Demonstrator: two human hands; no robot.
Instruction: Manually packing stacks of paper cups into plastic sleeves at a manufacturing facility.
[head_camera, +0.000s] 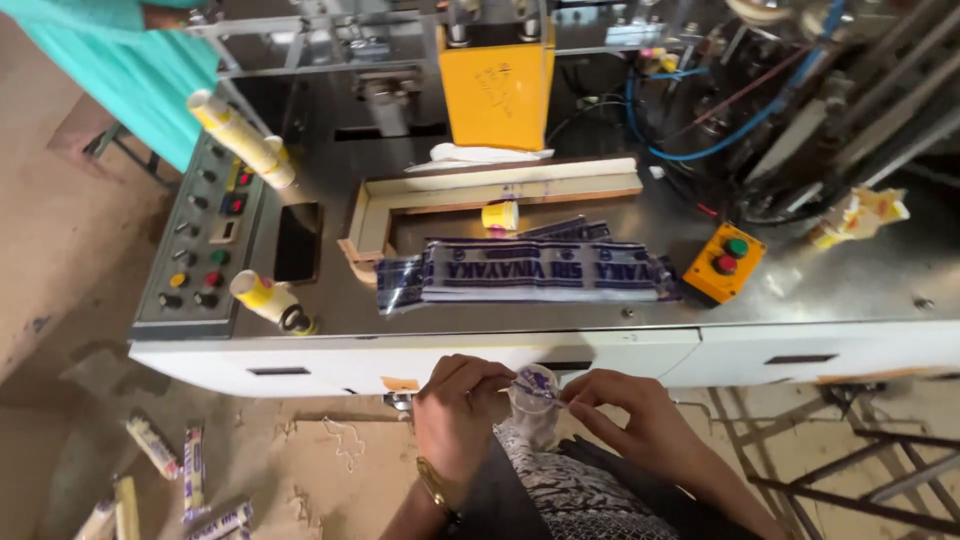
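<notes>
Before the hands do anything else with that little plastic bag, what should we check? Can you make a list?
1. Left hand grips the clear plastic bag: ok.
2. Right hand pinches the bag's top: ok.
3. Bag fully closed: cannot tell, fingers cover it.
4. Flat printed bags lie stacked on the machine table, near the hands: ok.
5. Floor tidy: not ok, wrapped stacks lie scattered on it.

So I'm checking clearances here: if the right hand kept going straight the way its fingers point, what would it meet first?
The right hand points left, fingertips on the clear plastic bag. That bag comes first, with the left hand holding its other side just beyond. Depth looks about level.
</notes>
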